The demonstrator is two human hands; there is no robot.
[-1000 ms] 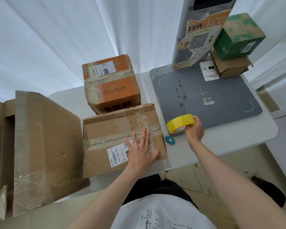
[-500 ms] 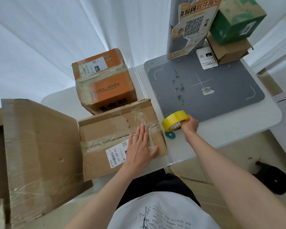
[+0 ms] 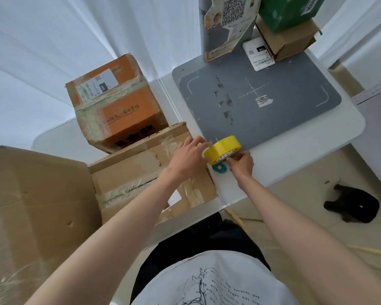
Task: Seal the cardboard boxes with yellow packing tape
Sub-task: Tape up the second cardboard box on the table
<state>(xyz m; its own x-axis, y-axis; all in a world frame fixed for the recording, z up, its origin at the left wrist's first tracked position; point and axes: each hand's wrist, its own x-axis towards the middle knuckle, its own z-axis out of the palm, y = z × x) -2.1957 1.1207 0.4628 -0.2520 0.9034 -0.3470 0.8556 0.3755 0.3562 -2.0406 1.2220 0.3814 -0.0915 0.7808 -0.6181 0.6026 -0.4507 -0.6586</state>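
I hold the yellow tape roll (image 3: 223, 149) above the surface (image 3: 295, 155), just past the right edge of the brown box (image 3: 141, 170). My right hand (image 3: 240, 165) pinches the roll at its lower right side, fingers curled against the printed core. My left hand (image 3: 188, 158) reaches across the box and meets the roll's left side; its fingers are bent round the outer face of the roll. I cannot tell whether a free tape end is lifted.

The brown box lies flat on the surface in front of me, its top flaps closed along a seam covered in old clear tape. An orange box (image 3: 114, 106) stands tilted behind it, its lower edge touching the brown box. A large flattened carton (image 3: 35, 205) lies to the left, overlapping the brown box's left end.

A small teal cutter (image 3: 220, 168) lies on the surface directly under the roll. A grey mat (image 3: 284, 100) covers the surface to the right. At its far corner a green box (image 3: 288, 9) sits on a smaller brown one (image 3: 288, 42).
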